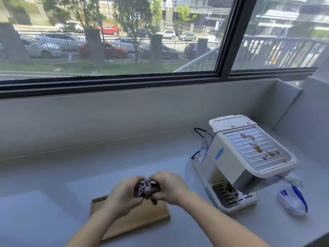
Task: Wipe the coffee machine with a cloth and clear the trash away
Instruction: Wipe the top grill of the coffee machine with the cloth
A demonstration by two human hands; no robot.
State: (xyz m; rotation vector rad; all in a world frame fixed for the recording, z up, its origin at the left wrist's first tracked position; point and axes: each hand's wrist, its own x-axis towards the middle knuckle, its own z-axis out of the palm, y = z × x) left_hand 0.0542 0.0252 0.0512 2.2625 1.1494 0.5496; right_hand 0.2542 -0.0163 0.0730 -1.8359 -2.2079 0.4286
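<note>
A bunched purple-brown cloth [146, 188] is gripped between my left hand [122, 193] and my right hand [170, 188], held just above a wooden tray [160, 213]. The white coffee machine [231, 163] stands to the right on the grey counter. Brown stains spot its ribbed top plate [258, 148], and more brown marks sit on its drip grate [229, 192]. A crumpled white and blue wrapper [292, 198] lies on the counter to the right of the machine.
A black power cord [198, 132] runs behind the machine. The grey counter [71, 168] ends at a low wall under a wide window. A raised grey ledge boxes in the far right corner.
</note>
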